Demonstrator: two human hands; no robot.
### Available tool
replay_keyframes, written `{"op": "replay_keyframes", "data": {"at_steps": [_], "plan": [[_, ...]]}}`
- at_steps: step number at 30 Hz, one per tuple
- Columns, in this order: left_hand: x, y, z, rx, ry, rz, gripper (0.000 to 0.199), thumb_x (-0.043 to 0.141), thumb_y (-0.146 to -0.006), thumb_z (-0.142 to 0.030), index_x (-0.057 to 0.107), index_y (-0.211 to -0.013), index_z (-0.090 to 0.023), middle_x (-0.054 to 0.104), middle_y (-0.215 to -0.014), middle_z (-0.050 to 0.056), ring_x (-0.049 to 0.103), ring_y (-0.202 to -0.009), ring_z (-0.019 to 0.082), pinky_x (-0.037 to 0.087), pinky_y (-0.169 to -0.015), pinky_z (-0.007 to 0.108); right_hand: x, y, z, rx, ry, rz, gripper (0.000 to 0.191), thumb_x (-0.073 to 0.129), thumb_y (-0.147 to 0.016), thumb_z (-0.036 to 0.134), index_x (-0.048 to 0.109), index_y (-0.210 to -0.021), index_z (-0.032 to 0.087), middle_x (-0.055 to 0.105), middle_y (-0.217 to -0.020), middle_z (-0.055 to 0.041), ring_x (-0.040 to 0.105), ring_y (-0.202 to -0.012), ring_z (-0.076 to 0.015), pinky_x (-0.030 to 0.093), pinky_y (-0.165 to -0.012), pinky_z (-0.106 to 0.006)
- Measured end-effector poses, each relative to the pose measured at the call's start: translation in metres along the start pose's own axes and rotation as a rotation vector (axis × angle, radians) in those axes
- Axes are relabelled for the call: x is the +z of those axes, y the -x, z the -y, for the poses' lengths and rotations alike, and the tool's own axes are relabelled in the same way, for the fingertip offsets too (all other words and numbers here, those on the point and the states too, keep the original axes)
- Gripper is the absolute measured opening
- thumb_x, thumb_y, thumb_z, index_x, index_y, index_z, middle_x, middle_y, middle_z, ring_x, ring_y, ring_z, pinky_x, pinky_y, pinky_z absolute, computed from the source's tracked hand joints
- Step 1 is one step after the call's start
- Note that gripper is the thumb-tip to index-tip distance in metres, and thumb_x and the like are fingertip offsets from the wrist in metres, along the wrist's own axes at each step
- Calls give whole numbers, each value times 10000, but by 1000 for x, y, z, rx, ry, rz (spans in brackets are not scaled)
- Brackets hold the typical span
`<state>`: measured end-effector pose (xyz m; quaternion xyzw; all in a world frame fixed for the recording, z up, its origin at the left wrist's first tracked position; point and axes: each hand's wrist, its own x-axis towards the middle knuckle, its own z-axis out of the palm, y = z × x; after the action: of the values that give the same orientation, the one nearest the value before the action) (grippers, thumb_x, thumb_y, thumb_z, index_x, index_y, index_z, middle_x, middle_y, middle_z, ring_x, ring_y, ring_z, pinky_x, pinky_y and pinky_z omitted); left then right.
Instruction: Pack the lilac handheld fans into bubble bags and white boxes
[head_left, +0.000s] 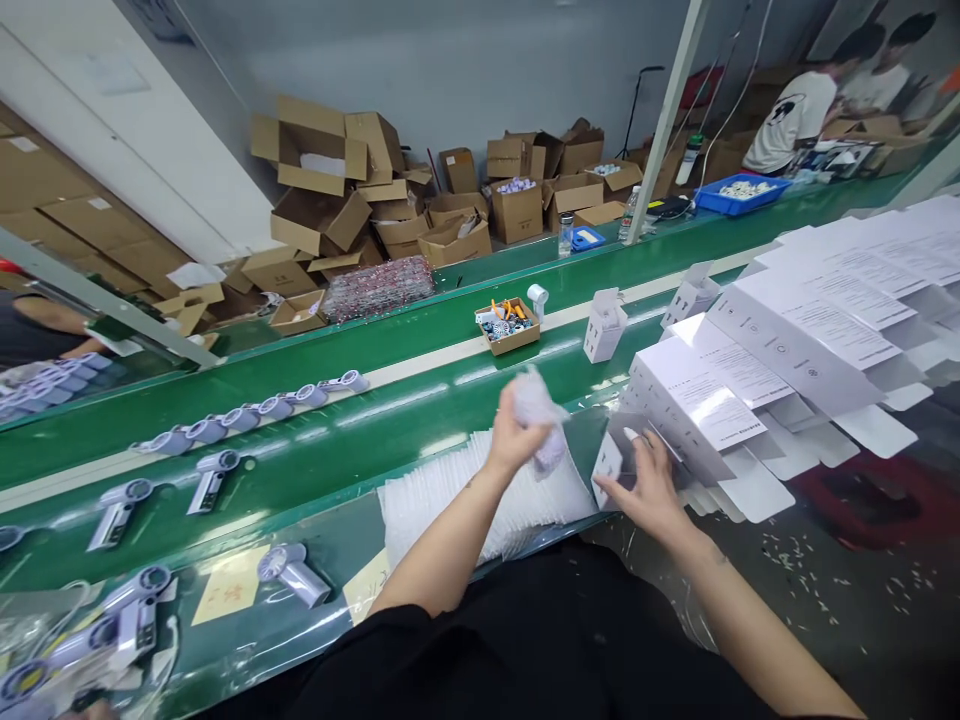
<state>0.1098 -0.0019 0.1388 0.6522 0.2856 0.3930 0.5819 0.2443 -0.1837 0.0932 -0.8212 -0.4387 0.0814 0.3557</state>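
Green belt (442, 395), parts carton (517, 342); left grip (523, 420) round bundle (546, 425), right grip (621, 462) spread against box (608, 463)

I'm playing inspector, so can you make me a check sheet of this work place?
Surface: shiny green belt with a pale stripe.
Things: wrapped purple item in the left hand; white box at the right hand; stacked clear pouches nearby.
Clutter: white scraps on the floor.
Grip: left closed on the item; right fingers spread.
Cables: white cable near the purple fans, lower left.
Surroundings: cardboard boxes behind; people, upper right.
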Motion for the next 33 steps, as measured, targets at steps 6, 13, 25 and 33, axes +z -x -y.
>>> {"op": "replay_keyframes", "data": {"at_steps": [6,13,25,33], "plan": [[-28,-4,11,-560,614,-283,348,706,-584,-250,560,-886,-154,627,-732,-7,606,-663,146,487,-644,265,29,3,-34,-104,280,-62,516,459,-803,197,374,-1310,141,191,-1402,-221,282,-1257,-412,323,-958,-580],[-18,10,15,-740,675,-265,262,656,-564,-142,548,-802,-135,619,-667,-12,588,-581,127,490,-553,249,-3,30,-34,-196,509,86,280,515,-781,189,599,-1048,189,242,-1432,-158,256,-1274,-413,308,-958,-590],[36,10,7,-705,889,-82,306,639,-604,-128,558,-897,-163,628,-750,-18,611,-643,124,510,-602,254,17,-1,-13,53,389,-45,614,584,-738,496,508,-1221,125,400,-1305,-219,405,-1142,-407,420,-860,-505],[42,17,22,-431,764,-181,646,719,-534,-113,468,-1118,-228,591,-841,-24,599,-695,124,490,-621,262,37,-1,-54,-44,-85,100,681,667,-654,403,417,-1242,166,489,-1205,-137,450,-1162,-314,372,-958,-453]]}}
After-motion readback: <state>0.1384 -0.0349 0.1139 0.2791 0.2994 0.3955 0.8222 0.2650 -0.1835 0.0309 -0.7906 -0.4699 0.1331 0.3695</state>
